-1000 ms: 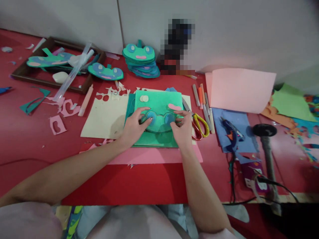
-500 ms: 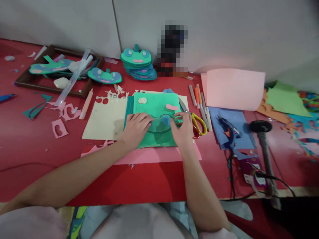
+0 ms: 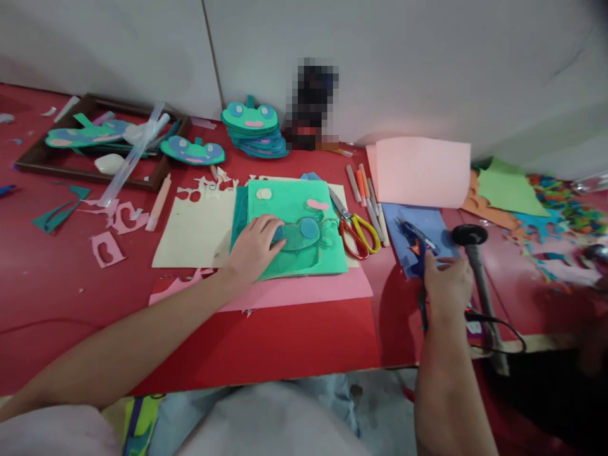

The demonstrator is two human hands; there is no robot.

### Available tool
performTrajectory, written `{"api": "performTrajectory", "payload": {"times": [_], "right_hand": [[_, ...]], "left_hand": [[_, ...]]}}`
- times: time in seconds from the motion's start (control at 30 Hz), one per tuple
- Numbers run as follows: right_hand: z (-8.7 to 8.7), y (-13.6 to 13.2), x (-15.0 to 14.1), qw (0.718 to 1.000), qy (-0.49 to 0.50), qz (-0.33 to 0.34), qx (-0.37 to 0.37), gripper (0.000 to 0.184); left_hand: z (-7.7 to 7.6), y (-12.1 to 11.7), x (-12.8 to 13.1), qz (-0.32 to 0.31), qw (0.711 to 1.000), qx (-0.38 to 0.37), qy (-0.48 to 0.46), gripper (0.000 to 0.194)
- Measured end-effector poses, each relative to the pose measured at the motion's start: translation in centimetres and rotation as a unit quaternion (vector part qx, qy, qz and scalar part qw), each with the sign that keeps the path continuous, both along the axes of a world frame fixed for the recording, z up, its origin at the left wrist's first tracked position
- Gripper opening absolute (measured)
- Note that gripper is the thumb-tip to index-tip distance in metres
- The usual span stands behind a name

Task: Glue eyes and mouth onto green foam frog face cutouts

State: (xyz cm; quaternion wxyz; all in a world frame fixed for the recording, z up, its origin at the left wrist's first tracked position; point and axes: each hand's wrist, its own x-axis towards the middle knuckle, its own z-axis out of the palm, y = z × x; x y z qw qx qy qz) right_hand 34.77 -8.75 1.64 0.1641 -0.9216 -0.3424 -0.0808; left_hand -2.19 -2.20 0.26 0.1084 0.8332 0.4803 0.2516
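Note:
My left hand [image 3: 254, 248] lies flat with fingers spread on a green frog cut-out [image 3: 297, 239], which rests on a green foam sheet [image 3: 327, 256]. A blue eye disc [image 3: 310, 227] sits on the cut-out. A pink oval [image 3: 317, 204] and two pale discs [image 3: 263, 194] lie higher on the sheet. My right hand [image 3: 445, 288] is far to the right, fingers curled round the handle of a blue glue gun [image 3: 412, 240] that lies on a blue sheet [image 3: 439, 225].
Red-and-yellow scissors [image 3: 357, 233] and several markers [image 3: 363, 185] lie right of the green sheet. A black stand [image 3: 477, 269] with a cable is beside my right hand. A stack of frog faces [image 3: 254, 130], a brown tray [image 3: 90, 170], a cream sheet [image 3: 192, 234] and a pink sheet [image 3: 420, 171] surround the work.
My right hand left the frog cut-out and swung right to the glue gun. My left hand stayed on the cut-out. The view shifted right.

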Motion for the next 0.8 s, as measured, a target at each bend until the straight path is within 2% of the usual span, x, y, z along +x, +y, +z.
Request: {"api": "performTrajectory", "payload": {"times": [0.13, 0.27, 0.57, 0.67, 0.73, 0.8], "right_hand": [[-0.4, 1.3, 0.4, 0.991, 0.078, -0.038, -0.105, 0.045], [-0.7, 2.1, 0.8, 0.984, 0.088, -0.034, -0.152, 0.048], [0.2, 1.5, 0.3, 0.990, 0.045, -0.083, -0.101, 0.048], [0.6, 1.4, 0.9, 0.994, 0.022, -0.095, -0.056, 0.042], [0.5, 1.2, 1.7, 0.995, 0.013, -0.094, -0.023, 0.037], [0.3, 0.9, 2.5, 0.998, -0.022, -0.058, 0.000, 0.031]], "left_hand": [[0.0, -0.1, 0.1, -0.001, 1.000, -0.005, -0.001, 0.027], [-0.2, -0.1, 0.1, -0.008, 1.000, 0.004, 0.024, 0.028], [-0.4, 0.0, 0.1, -0.004, 0.999, 0.010, 0.035, 0.028], [-0.4, -0.1, 0.1, -0.003, 0.999, 0.005, 0.035, 0.028], [-0.3, -0.1, 0.1, -0.002, 0.999, 0.001, 0.034, 0.028], [-0.2, -0.1, 0.1, -0.001, 1.000, -0.004, 0.031, 0.028]]}}
